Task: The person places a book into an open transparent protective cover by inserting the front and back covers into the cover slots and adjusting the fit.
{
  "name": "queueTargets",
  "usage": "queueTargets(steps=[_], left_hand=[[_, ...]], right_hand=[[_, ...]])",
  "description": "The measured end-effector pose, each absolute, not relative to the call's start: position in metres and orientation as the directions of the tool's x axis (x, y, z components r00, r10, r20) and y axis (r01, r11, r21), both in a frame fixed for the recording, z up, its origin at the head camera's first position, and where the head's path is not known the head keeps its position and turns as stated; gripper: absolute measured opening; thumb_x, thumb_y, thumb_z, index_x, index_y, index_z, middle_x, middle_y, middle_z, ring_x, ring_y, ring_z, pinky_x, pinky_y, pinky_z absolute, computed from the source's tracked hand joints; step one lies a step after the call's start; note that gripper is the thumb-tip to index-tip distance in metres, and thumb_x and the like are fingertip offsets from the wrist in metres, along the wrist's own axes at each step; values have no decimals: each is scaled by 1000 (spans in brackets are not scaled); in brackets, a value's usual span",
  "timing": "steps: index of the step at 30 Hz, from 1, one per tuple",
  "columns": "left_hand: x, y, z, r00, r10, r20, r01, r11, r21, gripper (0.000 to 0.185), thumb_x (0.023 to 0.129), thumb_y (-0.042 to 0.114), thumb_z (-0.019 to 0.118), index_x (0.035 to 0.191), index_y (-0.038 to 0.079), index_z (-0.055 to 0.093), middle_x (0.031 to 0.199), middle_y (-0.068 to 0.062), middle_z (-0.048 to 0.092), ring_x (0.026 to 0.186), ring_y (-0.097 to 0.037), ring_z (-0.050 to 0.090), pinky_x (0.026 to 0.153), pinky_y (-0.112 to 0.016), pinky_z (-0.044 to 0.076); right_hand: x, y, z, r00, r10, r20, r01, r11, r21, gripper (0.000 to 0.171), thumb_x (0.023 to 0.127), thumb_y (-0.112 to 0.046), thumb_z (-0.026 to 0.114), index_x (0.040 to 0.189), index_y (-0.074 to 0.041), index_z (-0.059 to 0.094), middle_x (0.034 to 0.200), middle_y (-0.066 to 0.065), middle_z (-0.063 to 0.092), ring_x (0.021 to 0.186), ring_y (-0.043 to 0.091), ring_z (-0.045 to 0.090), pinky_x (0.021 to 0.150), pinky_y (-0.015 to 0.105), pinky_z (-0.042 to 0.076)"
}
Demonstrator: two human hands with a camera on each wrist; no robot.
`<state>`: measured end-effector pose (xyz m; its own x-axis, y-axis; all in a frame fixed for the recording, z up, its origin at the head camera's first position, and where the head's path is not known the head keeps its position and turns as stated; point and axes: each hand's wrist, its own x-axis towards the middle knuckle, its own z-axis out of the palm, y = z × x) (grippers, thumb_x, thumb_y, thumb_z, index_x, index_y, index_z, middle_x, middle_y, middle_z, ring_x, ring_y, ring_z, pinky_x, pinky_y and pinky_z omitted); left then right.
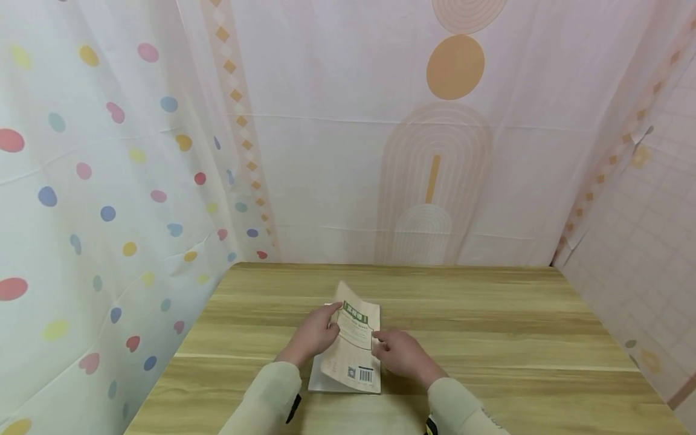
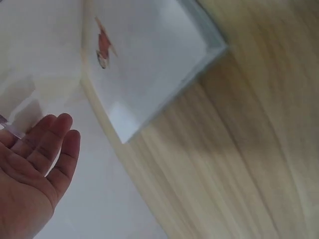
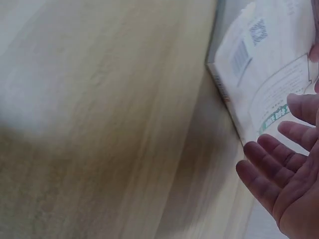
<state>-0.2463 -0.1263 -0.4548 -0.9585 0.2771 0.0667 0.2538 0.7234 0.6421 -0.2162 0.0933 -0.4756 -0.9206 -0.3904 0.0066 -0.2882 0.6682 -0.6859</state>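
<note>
A thin paperback book (image 1: 352, 357) lies on the wooden table (image 1: 489, 338), its back cover with a barcode and a green title strip lifted and curved upward. My left hand (image 1: 331, 320) rests with straight fingers against the cover's left edge. In the left wrist view, the left hand (image 2: 37, 164) is flat and open beside a white page (image 2: 149, 59). My right hand (image 1: 382, 341) touches the cover's right edge with relaxed fingers. The right wrist view shows the right hand (image 3: 284, 169) loosely open next to the book (image 3: 264, 84). Neither hand grips the book.
Patterned cloth walls close in the table: a dotted sheet (image 1: 81, 181) on the left, a pink sheet with an orange circle (image 1: 455, 66) behind, a tiled sheet (image 1: 641, 241) on the right. Bare wood (image 3: 99, 124) spreads around the book.
</note>
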Motion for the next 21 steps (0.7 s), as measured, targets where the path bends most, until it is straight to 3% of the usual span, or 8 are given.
queueTargets(steps=[3, 5, 7, 9, 13, 21], left_hand=[[-246, -130, -457, -959, 276, 73, 262, 752, 605, 49, 94, 2, 54, 142, -4, 48, 133, -23, 58, 64, -16, 53, 67, -35, 50], [-245, -132, -459, -959, 274, 78, 267, 768, 582, 49, 93, 4, 57, 141, -5, 49, 132, -24, 58, 85, -26, 63, 84, -44, 52], [-246, -134, -462, -960, 270, 76, 265, 782, 564, 49, 93, 5, 60, 140, -5, 50, 136, -25, 55, 111, -36, 60, 100, -51, 44], [-246, -136, -466, -963, 261, 63, 250, 789, 561, 50, 92, 6, 61, 140, -5, 50, 138, -26, 53, 127, -42, 50, 106, -55, 38], [-247, -139, -470, -970, 241, 34, 219, 800, 558, 50, 92, 8, 62, 139, -5, 50, 138, -27, 53, 130, -44, 47, 108, -56, 36], [-248, -140, -477, -981, 189, -38, 139, 832, 537, 53, 91, 11, 66, 141, -2, 51, 143, -27, 47, 134, -45, 41, 110, -59, 32]], right_hand=[[-215, 92, -479, -912, -408, 35, -348, 728, -591, 37, 94, -17, 65, 127, 2, 65, 113, 15, 66, 84, 20, 58, 82, 45, 52], [-215, 90, -481, -908, -416, 56, -378, 752, -541, 37, 93, -17, 67, 125, 1, 66, 113, 14, 66, 91, 23, 61, 87, 46, 51], [-214, 89, -482, -905, -420, 61, -392, 772, -500, 38, 92, -19, 69, 124, 1, 66, 118, 14, 66, 101, 27, 63, 92, 47, 50], [-214, 88, -484, -902, -426, 63, -406, 791, -458, 39, 91, -20, 70, 124, 0, 66, 121, 15, 65, 109, 31, 62, 95, 48, 49], [-212, 86, -484, -894, -443, 62, -432, 819, -378, 43, 90, -24, 71, 125, 0, 66, 125, 16, 63, 117, 34, 58, 99, 47, 47], [-209, 82, -487, -882, -468, 54, -459, 829, -319, 51, 87, -32, 74, 127, -3, 66, 128, 15, 60, 116, 31, 57, 98, 45, 47]])
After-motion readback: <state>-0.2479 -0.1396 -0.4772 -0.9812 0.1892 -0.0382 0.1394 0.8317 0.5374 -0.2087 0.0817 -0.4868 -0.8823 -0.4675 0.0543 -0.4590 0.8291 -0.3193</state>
